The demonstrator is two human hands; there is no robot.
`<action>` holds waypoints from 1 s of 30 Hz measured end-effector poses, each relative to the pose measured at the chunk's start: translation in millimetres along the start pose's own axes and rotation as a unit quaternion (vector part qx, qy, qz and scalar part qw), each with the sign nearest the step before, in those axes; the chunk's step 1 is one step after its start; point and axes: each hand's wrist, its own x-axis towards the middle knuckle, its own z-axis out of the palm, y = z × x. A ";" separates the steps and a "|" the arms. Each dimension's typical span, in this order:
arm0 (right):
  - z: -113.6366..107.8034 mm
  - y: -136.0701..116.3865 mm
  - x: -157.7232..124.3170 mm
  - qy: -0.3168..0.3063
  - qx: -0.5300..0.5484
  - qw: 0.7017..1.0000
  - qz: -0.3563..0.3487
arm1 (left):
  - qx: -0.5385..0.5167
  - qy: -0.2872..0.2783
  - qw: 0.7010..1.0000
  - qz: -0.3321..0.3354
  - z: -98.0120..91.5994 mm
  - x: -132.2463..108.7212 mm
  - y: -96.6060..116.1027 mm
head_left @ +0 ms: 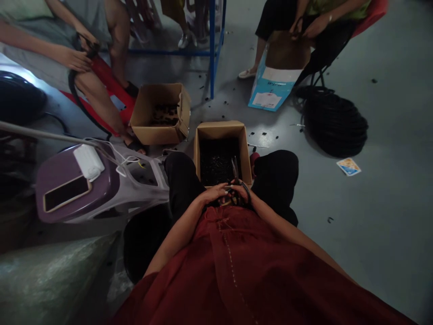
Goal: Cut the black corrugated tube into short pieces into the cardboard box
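Note:
My right hand (241,192) grips the dark looped handles of a pair of scissors (234,169), whose blades point up and away from me. My left hand (213,193) is close beside it, its fingers curled over a small dark item that I cannot make out. Both hands are just above the near rim of an open cardboard box (219,128). That box stands between my black-clad knees (275,180) and is filled with small black pieces (218,160).
A second cardboard box (158,131) of black pieces sits just beyond. A coil of black cable (333,122) lies on the floor at right, with black scraps scattered around. Two seated co-workers (81,56) (304,22) handle cable. A purple stool (76,180) holds a phone and white power bank.

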 end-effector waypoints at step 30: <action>12.8 -58.7 2.6 0.103 0.036 0.983 -0.151 | 0.517 0.381 0.735 -0.221 -91.1 -267.5 -95.3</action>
